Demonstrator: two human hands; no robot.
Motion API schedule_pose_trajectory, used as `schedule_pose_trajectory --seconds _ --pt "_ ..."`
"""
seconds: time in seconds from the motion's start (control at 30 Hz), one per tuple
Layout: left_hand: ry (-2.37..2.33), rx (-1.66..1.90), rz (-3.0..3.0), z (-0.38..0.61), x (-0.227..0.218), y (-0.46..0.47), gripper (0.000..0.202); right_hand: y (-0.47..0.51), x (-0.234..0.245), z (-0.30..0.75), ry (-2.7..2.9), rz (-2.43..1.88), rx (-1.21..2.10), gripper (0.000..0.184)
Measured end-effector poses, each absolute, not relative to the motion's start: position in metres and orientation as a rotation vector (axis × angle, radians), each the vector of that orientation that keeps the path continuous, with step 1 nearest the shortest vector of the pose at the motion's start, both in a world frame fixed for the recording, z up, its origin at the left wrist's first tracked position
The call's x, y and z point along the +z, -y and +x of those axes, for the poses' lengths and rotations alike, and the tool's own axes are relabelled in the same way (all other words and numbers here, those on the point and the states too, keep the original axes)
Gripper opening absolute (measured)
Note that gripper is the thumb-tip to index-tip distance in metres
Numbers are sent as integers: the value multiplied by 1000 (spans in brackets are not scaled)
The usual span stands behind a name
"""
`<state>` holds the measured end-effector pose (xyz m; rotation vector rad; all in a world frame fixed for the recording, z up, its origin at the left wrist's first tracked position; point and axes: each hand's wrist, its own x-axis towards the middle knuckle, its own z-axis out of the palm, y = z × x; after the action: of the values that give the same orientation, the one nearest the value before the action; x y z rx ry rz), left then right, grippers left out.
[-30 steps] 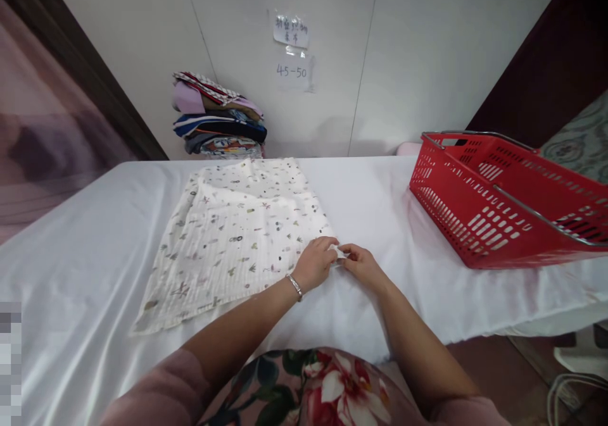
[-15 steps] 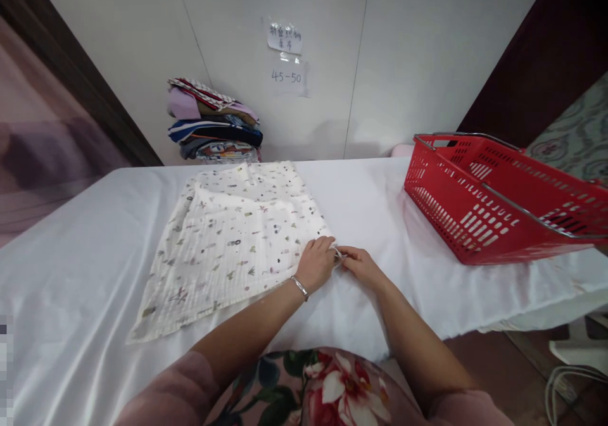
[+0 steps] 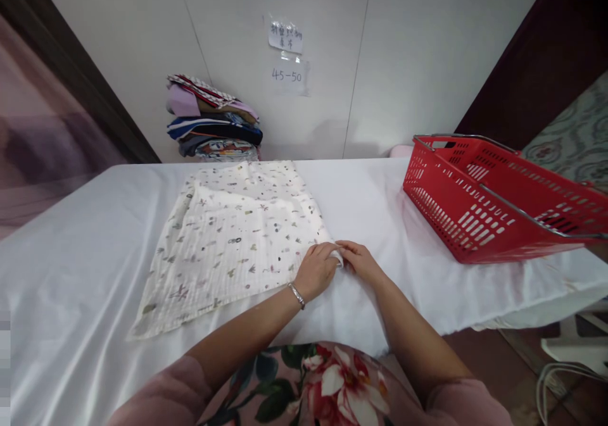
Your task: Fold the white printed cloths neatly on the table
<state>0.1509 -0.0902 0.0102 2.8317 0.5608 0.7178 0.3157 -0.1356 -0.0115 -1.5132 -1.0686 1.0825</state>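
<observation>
A white gauzy cloth (image 3: 228,236) with small printed plants and figures lies folded over on the table, its near edge slanting down to the left. At its near right corner my left hand (image 3: 317,271), with a silver bracelet on the wrist, is closed on the fabric. My right hand (image 3: 360,260) meets it there, fingertips pinching the same corner from the right. A small white fold of the corner shows between both hands. The fingertips are partly hidden.
A white tablecloth (image 3: 85,242) covers the table. Folded fabrics (image 3: 213,122) are stacked at the back left by the wall. A red plastic basket (image 3: 456,217) with metal handles stands on the right. Paper signs (image 3: 286,75) hang on the wall.
The cloth's corner has been turned slightly between my fingers, and more of its white fold shows. Both hands stay at the corner; the rest of the cloth lies as before.
</observation>
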Motion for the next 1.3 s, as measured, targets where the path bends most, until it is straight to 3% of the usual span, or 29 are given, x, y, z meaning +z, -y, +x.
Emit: schedule_pose_trajectory --seconds 0.33,0.7,0.8,1.0,1.3 --pt "-661 728 2880 165 2 89 16 132 -12 305 1085 -1457 1012 32" --pt "-580 826 2875 160 -1 88 19 62 -15 324 1216 -1705 1010 56" --pt "-574 819 2899 161 -3 89 21 25 -11 323 1209 -1732 988 52" --pt "-488 817 2949 160 -5 90 18 -28 -6 318 1151 -1832 954 23" --pt "-342 742 2939 159 -10 87 9 -96 -14 321 1159 -1880 964 29"
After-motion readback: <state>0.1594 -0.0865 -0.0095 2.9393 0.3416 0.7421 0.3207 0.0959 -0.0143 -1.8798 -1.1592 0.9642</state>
